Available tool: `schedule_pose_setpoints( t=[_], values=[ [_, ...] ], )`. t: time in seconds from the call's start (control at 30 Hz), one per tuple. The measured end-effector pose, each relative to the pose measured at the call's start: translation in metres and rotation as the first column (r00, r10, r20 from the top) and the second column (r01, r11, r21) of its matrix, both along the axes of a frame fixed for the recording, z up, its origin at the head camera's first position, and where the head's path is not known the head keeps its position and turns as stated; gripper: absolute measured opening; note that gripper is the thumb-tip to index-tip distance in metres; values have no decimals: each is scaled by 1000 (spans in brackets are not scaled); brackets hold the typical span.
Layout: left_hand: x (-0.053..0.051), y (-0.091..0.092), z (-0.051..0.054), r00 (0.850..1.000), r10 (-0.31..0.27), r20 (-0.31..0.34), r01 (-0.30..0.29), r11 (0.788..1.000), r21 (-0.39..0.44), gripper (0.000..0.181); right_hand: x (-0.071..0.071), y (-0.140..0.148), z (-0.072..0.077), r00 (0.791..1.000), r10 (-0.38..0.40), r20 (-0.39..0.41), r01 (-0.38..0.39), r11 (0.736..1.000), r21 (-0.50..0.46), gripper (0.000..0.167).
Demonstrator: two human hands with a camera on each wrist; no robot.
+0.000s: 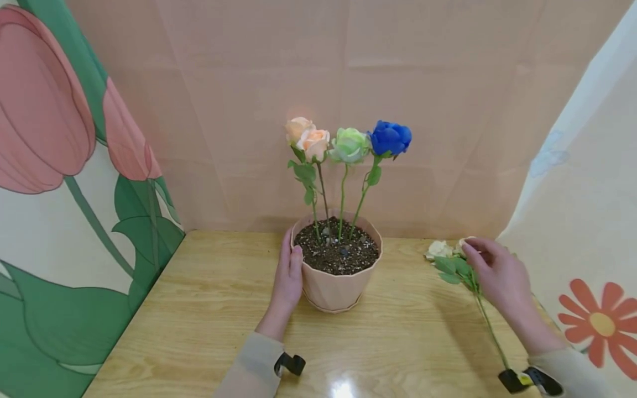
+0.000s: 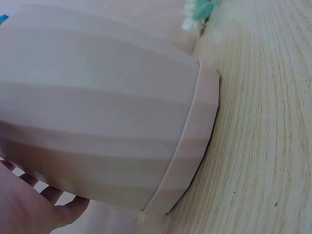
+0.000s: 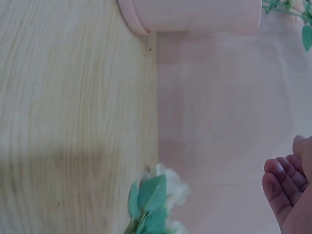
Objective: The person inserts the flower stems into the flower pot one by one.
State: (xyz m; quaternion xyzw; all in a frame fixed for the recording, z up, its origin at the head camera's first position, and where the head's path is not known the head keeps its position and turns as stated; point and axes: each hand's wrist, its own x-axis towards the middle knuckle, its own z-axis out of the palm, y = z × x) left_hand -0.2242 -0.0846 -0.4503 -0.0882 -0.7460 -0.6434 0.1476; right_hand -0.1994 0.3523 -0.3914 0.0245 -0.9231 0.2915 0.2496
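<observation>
In the head view, my left hand (image 1: 288, 276) rests along the left side of a pale pink flower pot (image 1: 330, 287), thumb on the near side. Dark soil (image 1: 343, 257) fills the pot. Two peach roses (image 1: 314, 145), a green rose (image 1: 350, 145) and a blue rose (image 1: 390, 138) stand upright in it. My right hand (image 1: 500, 273), fingers loosely bent, is over white roses (image 1: 440, 250) lying at the table's right side. In the right wrist view the hand (image 3: 290, 190) is apart from the white roses (image 3: 170, 187) and holds nothing.
The wooden table (image 1: 214, 309) ends at a pink cloth backdrop (image 1: 239, 121). A panel with printed tulips (image 1: 45, 105) stands on the left, and a cloth with a printed red flower (image 1: 602, 323) hangs on the right.
</observation>
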Motion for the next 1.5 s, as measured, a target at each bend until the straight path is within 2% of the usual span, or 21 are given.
schedule_pose_setpoints(
  t=[0.33,0.57,0.83,1.2,1.5],
  values=[
    [0,0,-1,1000,-8,-19,8,1000,-1,56,3,37,-27,997,-33,71,32,999,14,38],
    [-1,-1,-3,1000,-4,-19,4,1000,5,55,7,54,-40,992,-59,111,55,998,42,41],
    [0,-1,-3,1000,-2,-12,2,1000,-4,55,12,67,-55,976,-91,197,76,994,80,48],
    [-1,0,-1,1000,-11,-19,12,999,49,57,14,81,-77,960,-66,272,43,995,89,49],
    [-1,0,-1,1000,-5,-26,5,1000,-3,56,15,86,-88,952,-45,303,9,993,119,43]
  ],
)
